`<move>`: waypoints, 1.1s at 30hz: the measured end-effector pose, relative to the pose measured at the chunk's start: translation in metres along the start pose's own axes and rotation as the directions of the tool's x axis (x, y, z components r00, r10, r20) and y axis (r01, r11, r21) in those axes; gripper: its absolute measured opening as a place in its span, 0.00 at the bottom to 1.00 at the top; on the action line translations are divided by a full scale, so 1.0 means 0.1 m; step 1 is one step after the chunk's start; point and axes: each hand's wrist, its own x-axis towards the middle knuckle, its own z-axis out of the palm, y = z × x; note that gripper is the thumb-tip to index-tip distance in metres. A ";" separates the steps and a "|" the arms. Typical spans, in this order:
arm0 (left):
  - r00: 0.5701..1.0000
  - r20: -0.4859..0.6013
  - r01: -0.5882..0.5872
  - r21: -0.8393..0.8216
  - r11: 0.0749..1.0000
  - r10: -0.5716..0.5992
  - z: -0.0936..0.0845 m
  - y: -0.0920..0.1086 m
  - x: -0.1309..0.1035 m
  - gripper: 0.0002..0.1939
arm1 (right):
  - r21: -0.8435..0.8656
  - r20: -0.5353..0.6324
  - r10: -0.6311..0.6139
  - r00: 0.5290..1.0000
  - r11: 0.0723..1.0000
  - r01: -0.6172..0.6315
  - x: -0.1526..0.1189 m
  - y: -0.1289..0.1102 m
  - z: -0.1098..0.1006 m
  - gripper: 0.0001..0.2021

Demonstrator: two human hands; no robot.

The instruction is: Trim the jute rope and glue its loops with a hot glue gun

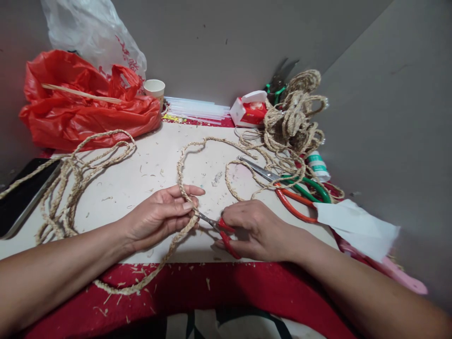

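Note:
A braided straw cord [180, 176] loops over the white board, passes through the fingers of my left hand [165, 212] and hangs toward the front edge. My left thumb and fingers pinch it. Small red-handled scissors [226, 233] are in my right hand [256, 228], with fingers in the handle loops. Their blade tips touch the cord right beside my left fingertips. Whether the tips are around a stray strand I cannot tell.
Coiled cord lies at left by a phone [24, 197], below a red plastic bag [88, 103]. Large scissors [268, 174], a cord bundle [296, 113] and white paper [353, 223] sit at right. A paper cup [154, 88] and a small red box [250, 110] stand behind. Straw scraps litter the red cloth [197, 287].

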 end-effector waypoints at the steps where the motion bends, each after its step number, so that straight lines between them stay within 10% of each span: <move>1: 1.000 0.006 0.003 0.000 1.000 -0.003 0.00 0.00 0.00 0.15 | 0.018 0.008 0.001 1.000 1.000 -0.001 0.00 0.00 0.00 0.13; 20: 0.999 0.046 0.011 -0.011 1.000 -0.010 -0.01 0.01 0.01 0.14 | -0.127 -0.170 -0.183 0.968 0.978 0.163 -0.03 0.02 -0.05 0.15; 33: 1.000 0.029 -0.005 -0.061 0.998 0.007 -0.02 0.02 0.01 0.14 | -0.424 -0.186 -0.145 0.972 0.904 0.054 -0.02 0.05 0.01 0.12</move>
